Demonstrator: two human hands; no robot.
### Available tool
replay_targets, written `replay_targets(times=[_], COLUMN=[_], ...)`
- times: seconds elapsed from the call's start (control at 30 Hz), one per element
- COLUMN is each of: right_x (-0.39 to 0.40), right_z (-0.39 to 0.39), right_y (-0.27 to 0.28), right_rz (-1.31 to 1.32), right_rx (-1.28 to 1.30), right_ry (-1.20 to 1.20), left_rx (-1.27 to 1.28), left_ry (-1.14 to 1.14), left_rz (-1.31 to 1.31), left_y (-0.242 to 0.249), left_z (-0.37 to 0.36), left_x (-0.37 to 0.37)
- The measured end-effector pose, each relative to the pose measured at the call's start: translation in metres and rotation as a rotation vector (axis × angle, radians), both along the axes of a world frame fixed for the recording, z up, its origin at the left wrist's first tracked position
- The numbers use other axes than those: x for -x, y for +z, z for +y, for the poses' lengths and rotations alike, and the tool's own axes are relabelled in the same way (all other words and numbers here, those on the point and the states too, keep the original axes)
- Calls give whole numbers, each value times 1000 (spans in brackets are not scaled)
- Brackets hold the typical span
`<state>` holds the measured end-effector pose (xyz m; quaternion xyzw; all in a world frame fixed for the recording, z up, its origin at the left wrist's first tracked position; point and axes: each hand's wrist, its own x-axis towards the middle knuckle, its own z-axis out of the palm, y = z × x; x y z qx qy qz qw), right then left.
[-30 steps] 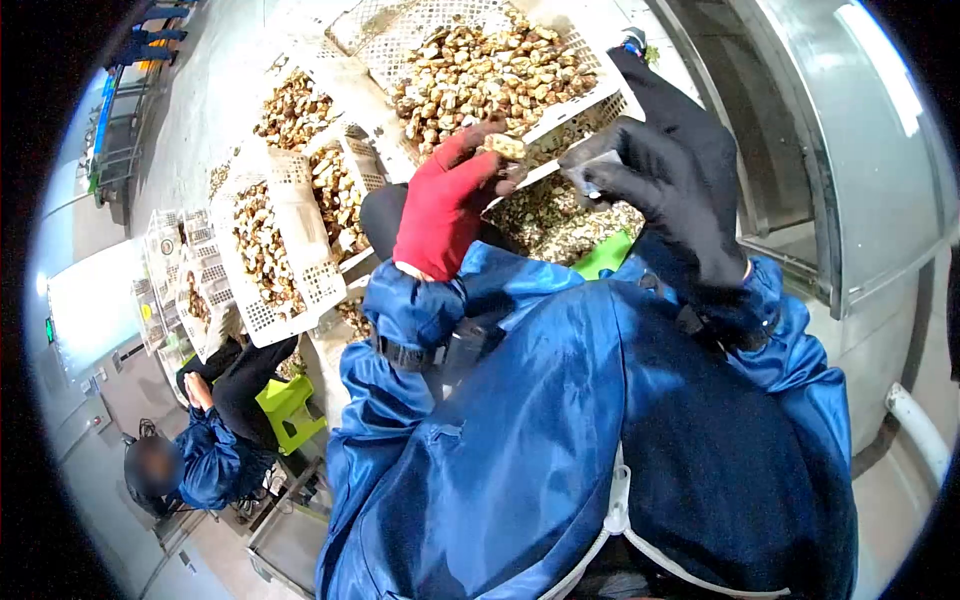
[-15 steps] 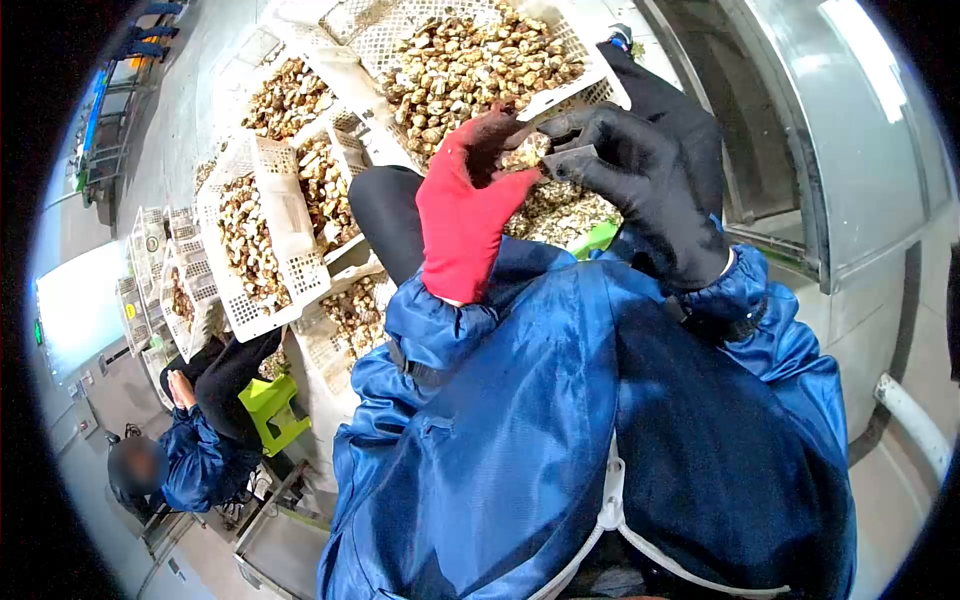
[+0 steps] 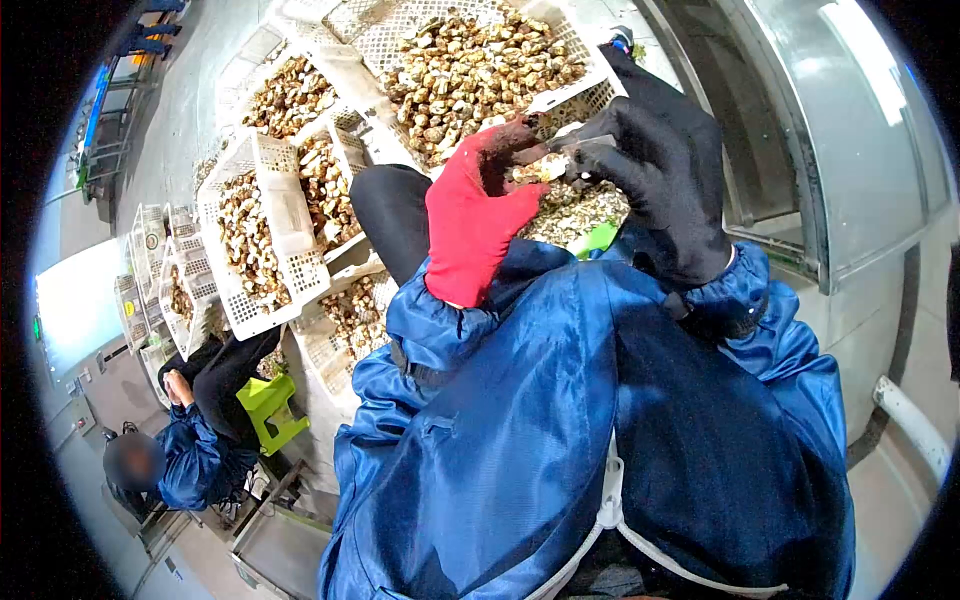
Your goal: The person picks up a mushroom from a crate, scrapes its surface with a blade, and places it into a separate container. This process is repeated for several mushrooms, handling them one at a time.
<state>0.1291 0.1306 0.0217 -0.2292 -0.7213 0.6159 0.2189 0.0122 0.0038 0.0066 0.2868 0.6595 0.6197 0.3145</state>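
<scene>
My left hand (image 3: 478,212), in a red glove with dark, soiled fingertips, curls its thumb and fingers around a small pale mushroom (image 3: 552,168). Close beside it, my right hand (image 3: 655,170) wears a black glove and pinches a thin, flat blade (image 3: 592,143), partly hidden by the fingers. The two hands nearly meet over a heap of pale, chopped-looking bits (image 3: 570,218) between my knees. Just beyond them, a white perforated crate (image 3: 365,85) holds many brown and cream mushrooms (image 3: 480,75).
More white crates (image 3: 285,205) of mushrooms stand at the left. A person (image 3: 200,450) in blue sits at lower left near a lime-green stool (image 3: 272,412). A metal-framed glass panel (image 3: 860,130) runs along the right. Part of something green (image 3: 598,240) shows by my lap.
My right hand has shifted slightly and its fingers have closed in further around the blade. My left hand has moved a little right and down, and the pale mushroom shows more clearly.
</scene>
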Motion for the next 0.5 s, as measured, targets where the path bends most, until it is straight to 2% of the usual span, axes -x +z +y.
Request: replay_targets(times=[0.03,0.13,0.17,0.27,0.3,0.37,0.43,0.5], right_x=[0,5,6,5,7,5,3,1], right_z=[0,4,2,4,1,6,10,14], right_y=[2,-5,-15,-9,-7,-3,-10,-13], right_rz=[-1,55,-9,-105,-2,58,85,-10], right_rx=[74,101,-29,50,206,199,466,333], right_ry=[10,131,109,81,55,-9,13,36], left_rx=[-4,-43,-125,-132,-187,-243,-239,-245], left_ry=[-4,-12,-36,-92,-34,-29,-84,-55], left_rz=[-25,223,312,539,518,350,254,225], left_y=[1,-2,-9,-12,-12,-7,-7,-8], left_z=[0,3,4,3,6,7,4,6], left_x=[-1,-7,-6,-3,-6,-11,-8,-9])
